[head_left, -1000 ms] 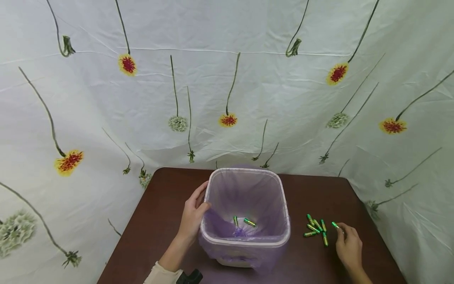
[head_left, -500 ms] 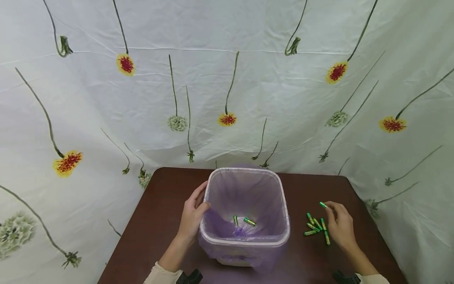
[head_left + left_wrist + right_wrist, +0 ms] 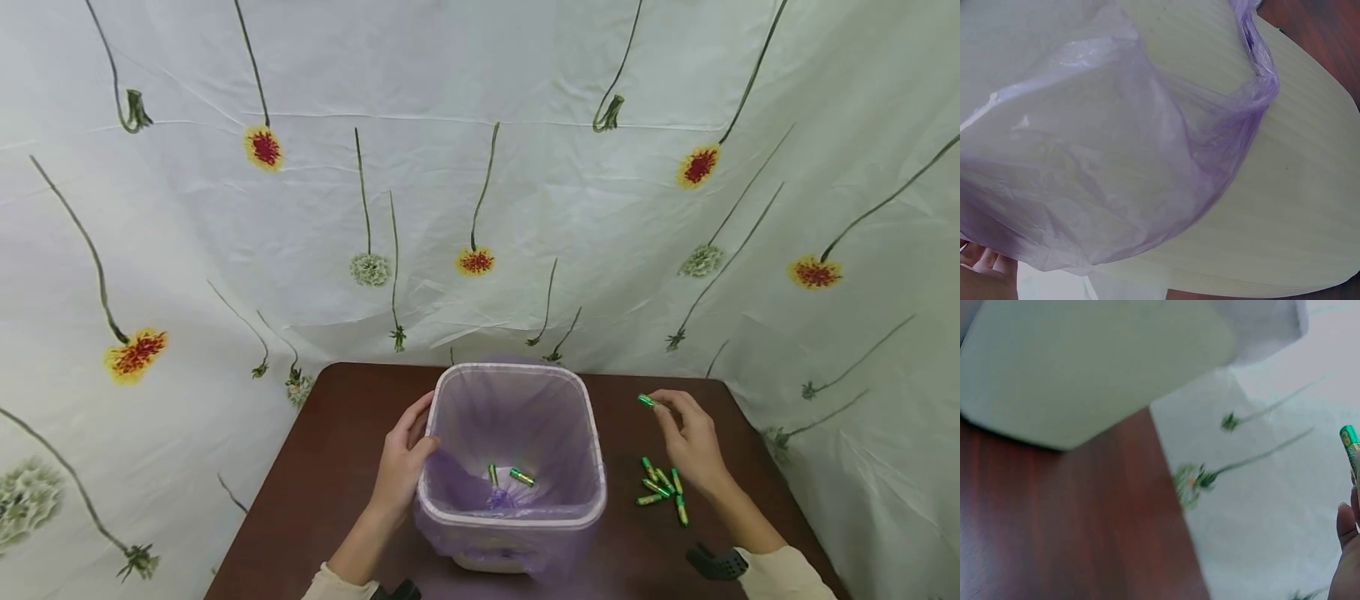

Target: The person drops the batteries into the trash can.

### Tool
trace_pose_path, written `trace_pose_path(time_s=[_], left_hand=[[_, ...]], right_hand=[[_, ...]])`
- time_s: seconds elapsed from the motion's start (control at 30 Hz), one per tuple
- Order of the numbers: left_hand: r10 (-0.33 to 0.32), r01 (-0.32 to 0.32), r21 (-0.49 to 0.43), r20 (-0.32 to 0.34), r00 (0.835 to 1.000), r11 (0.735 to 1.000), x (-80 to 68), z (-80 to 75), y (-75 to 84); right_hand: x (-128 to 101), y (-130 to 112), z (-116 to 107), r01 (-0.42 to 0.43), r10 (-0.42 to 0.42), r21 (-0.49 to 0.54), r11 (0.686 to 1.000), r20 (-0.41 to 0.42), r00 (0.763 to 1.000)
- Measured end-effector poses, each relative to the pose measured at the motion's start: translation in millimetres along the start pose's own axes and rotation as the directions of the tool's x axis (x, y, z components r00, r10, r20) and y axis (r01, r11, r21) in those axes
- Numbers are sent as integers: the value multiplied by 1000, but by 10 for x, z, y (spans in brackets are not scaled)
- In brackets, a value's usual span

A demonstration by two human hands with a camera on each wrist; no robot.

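A cream waste bin (image 3: 491, 565) stands on the table, lined with a purple plastic bag (image 3: 517, 417) folded over its rim. My left hand (image 3: 402, 467) grips the bin's left rim, thumb at the edge and fingers along the outer side; only some fingers (image 3: 988, 261) show in the left wrist view. To the right of the bin, raised beyond the pile, my right hand (image 3: 693, 437) pinches a green and gold AA-size battery (image 3: 646, 400) between thumb and fingertips. Two similar batteries (image 3: 522, 477) lie at the bottom of the lined bin.
Several more batteries (image 3: 657, 483) lie in a loose pile on the dark brown table (image 3: 352, 417), between the bin and my right forearm. A white flower-printed sheet (image 3: 420, 308) hangs behind the table and along its sides.
My right hand has lifted the battery from beside the pile and carried it leftward and away from me, above the table. The left hand keeps its place on the rim.
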State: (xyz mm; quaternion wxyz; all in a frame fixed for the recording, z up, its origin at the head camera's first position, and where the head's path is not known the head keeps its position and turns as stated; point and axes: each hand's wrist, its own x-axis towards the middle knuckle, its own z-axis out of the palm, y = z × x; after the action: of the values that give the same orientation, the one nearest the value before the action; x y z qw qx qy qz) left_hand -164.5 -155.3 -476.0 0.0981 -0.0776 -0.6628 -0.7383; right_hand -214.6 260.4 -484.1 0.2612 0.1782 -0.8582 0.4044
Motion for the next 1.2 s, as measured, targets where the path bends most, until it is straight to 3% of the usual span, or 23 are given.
trace_pose_path(time_s=[0.23, 0.47, 0.7, 1.0, 1.2], left_hand=[[4, -4, 17, 9, 1000, 1000, -26, -10, -28], [12, -12, 22, 2, 1000, 1000, -25, -13, -27], [4, -4, 18, -1, 1000, 1000, -28, -27, -29], [12, -12, 14, 5, 1000, 1000, -10, -35, -24], [15, -15, 8, 13, 1000, 1000, 0, -25, -23]], right_hand=[[234, -282, 54, 104, -107, 46, 994, 67, 992], [466, -583, 133, 127, -142, 92, 988, 186, 972], [667, -859, 265, 166, -201, 145, 975, 275, 940], [851, -1092, 470, 310, -378, 251, 917, 304, 874], [932, -1177, 570, 366, -431, 244, 898, 319, 844]])
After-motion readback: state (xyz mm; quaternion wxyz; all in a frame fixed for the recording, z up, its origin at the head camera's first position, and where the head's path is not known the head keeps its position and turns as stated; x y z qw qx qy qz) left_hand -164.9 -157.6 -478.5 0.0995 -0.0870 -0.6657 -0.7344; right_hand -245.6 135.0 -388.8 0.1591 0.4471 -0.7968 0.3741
